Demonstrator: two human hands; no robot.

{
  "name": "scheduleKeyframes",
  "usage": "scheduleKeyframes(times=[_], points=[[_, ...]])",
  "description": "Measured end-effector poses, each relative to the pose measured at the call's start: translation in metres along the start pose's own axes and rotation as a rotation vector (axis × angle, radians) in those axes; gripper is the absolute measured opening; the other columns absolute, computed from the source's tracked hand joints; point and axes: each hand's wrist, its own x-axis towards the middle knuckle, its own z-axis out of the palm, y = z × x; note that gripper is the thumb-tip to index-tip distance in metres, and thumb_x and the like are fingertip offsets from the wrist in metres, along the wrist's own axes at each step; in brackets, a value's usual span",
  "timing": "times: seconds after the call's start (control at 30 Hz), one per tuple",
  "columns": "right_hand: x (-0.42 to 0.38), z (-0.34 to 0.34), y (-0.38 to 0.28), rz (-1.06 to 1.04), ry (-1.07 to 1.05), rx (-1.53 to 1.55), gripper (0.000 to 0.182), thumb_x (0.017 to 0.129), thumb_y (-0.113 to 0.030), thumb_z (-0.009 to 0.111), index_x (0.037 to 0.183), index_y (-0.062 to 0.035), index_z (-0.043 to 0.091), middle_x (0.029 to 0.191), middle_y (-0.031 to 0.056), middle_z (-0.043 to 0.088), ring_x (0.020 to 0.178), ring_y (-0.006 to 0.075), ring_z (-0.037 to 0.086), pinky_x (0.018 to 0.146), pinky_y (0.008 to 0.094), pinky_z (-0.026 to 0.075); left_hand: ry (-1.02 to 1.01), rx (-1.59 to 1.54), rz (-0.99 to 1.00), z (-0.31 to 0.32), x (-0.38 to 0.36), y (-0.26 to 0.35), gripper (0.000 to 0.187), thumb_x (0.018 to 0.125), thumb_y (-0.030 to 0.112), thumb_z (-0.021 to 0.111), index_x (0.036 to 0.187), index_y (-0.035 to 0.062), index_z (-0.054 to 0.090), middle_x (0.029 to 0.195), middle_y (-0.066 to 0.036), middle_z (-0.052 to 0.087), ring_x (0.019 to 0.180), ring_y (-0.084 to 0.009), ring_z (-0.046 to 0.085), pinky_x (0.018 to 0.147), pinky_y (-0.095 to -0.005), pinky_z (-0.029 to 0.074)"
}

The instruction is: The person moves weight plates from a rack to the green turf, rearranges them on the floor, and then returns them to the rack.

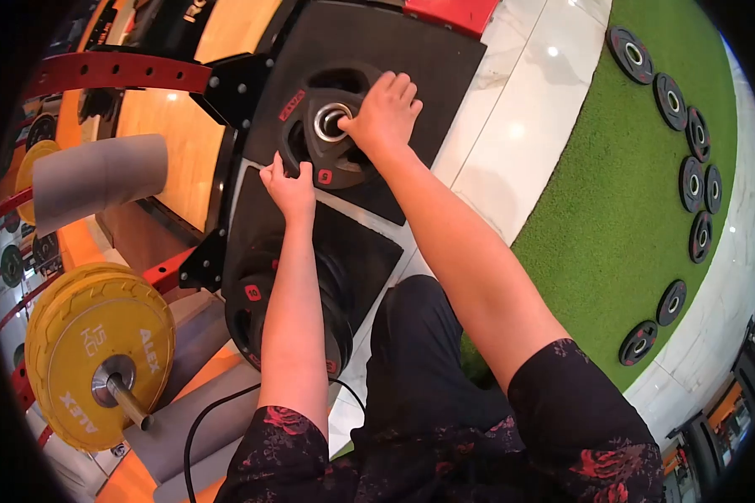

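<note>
A black weight plate with a red 5 label and a metal ring round its centre hole lies on a black mat, seemingly on top of another dark plate. My right hand is closed on its right side, the thumb at the centre ring and the fingers over the outer edge. At the lower left rim, my left hand grips the plate, index finger and thumb apart on either side of the edge. Below, partly hidden by my left forearm, is a stack of black plates, one labelled 10.
Yellow 15 kg plates hang on a metal bar at left, near red rack beams and a grey pad. Several small black plates lie along the green turf. A black cable loops beside my left arm.
</note>
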Motion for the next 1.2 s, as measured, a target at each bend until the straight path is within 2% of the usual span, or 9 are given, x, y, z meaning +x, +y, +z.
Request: scheduleKeyframes(times=[0.13,0.47,0.6,0.73,0.8,0.87,0.97,1.03,1.2], points=[[-0.005,0.006,0.013,-0.075,0.014,0.010,0.098,0.070,-0.051,0.090,0.133,0.0081,0.044,0.123,0.0167,0.050,0.113,0.0344,0.058,0.077,0.0435,0.061,0.087,0.111,0.058,0.011,-0.005,-0.020,0.064,0.084,0.019,0.077,0.139,-0.0082,0.060,0.117,-0.019,0.055,0.108,-0.0328,0.058,0.099,-0.0403,0.047],[0.001,-0.014,0.029,-0.115,-0.236,0.119,0.120,0.083,-0.055,0.082,0.160,0.0104,0.017,0.156,0.0255,0.036,0.139,0.0421,0.045,0.107,0.0539,0.050,-0.017,0.031,0.070,0.010,0.004,-0.027,0.063,0.092,0.021,0.071,0.145,-0.0084,0.052,0.137,-0.029,0.060,0.127,-0.0371,0.060,0.108,-0.0426,0.046],[-0.013,-0.015,0.080,-0.160,-0.306,0.348,0.100,0.094,-0.050,0.072,0.166,-0.0064,0.018,0.161,0.0211,0.034,0.145,0.0391,0.042,0.110,0.0572,0.046,-0.081,0.114,0.138,0.006,0.022,-0.049,0.063,0.094,0.020,0.069,0.146,-0.0107,0.050,0.142,-0.029,0.058,0.131,-0.0388,0.058,0.115,-0.0432,0.041],[-0.067,-0.063,0.194,0.151,-0.341,0.547,0.080,0.096,-0.048,0.067,0.158,-0.0072,0.036,0.150,0.0206,0.047,0.131,0.0426,0.055,0.106,0.0539,0.049,-0.005,0.086,0.153,0.002,0.001,0.014,0.056,0.096,0.011,0.063,0.146,-0.0107,0.049,0.144,-0.028,0.056,0.135,-0.0402,0.054,0.118,-0.0460,0.037],[-0.105,-0.071,0.275,0.179,-0.193,0.495,0.069,0.096,-0.043,0.067,0.151,-0.0080,0.045,0.144,0.0196,0.051,0.126,0.0434,0.059,0.104,0.0517,0.051,0.193,0.241,0.443,0.026,-0.059,0.099,0.050,0.096,0.006,0.062,0.143,-0.0091,0.052,0.140,-0.026,0.057,0.135,-0.0387,0.053,0.118,-0.0468,0.038],[-0.143,-0.104,0.350,0.278,-0.122,0.455,0.060,0.095,-0.038,0.068,0.144,-0.0084,0.051,0.139,0.0208,0.053,0.126,0.0415,0.058,0.103,0.0524,0.051,0.034,-0.015,0.638,0.080,-0.100,0.137,0.044,0.097,0.002,0.060,0.140,-0.0052,0.053,0.141,-0.022,0.057,0.131,-0.0330,0.055,0.116,-0.0429,0.041],[-0.205,-0.142,0.461,0.427,0.041,0.383,0.054,0.094,-0.034,0.069,0.139,-0.0081,0.055,0.135,0.0211,0.054,0.124,0.0408,0.058,0.103,0.0510,0.051,-0.486,-0.409,0.434,0.168,-0.201,0.201,0.042,0.097,0.002,0.061,0.138,-0.0040,0.055,0.138,-0.019,0.059,0.129,-0.0323,0.055,0.114,-0.0427,0.040],[-0.250,-0.178,0.525,0.542,0.169,0.312,0.051,0.094,-0.032,0.069,0.137,-0.0075,0.057,0.132,0.0208,0.055,0.121,0.0396,0.059,0.103,0.0497,0.050,-0.502,-0.069,0.951,0.202,-0.268,0.253,0.042,0.094,0.004,0.064,0.136,0.0009,0.060,0.133,-0.016,0.062,0.129,-0.0346,0.054,0.117,-0.0447,0.034],[-0.373,-0.257,0.657,0.939,0.494,0.004,0.058,0.091,-0.035,0.072,0.140,-0.0095,0.053,0.133,0.0177,0.050,0.128,0.0368,0.051,0.105,0.0521,0.046,-1.222,-0.369,0.814,0.273,-0.474,0.359,0.043,0.097,0.009,0.066,0.139,0.0041,0.056,0.130,-0.014,0.061,0.115,-0.0251,0.061,0.098,-0.0399,0.051]])
